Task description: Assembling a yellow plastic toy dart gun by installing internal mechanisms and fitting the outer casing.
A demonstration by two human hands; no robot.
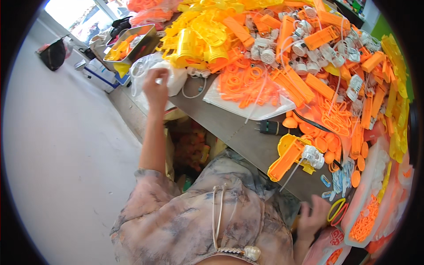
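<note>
Far left of the frame: bare grey floor (66,145), with a dark bag (54,53) lying in the upper left near the doorway. Beside it, a metal tray (145,42) holds a few yellow pieces and sits at the table's far corner, out of the working area.

Left of centre: my left hand (155,86) is raised at the table edge, fingers curled against a clear plastic bag (150,66) of white contents. It appears to pinch the film, but I cannot tell how firm the hold is; the fingertips are turned away from view.

Centre: the grey table (229,128) carries a flat bag of orange rings (247,86), laid close to the edge. Behind it, in the upper centre, yellow grille parts (198,37) are heaped loosely.

Right of centre: an orange and yellow housing (289,157) with a white motor (312,155) and wire lies nearest my seat, a black plug (269,127) just above it.

Lower right: my right hand (311,216) rests low at the table edge, fingers bent, just beside a yellow ring (336,210). Whether it holds anything, I cannot tell. Bags of small orange parts (366,221) stand further right.
</note>
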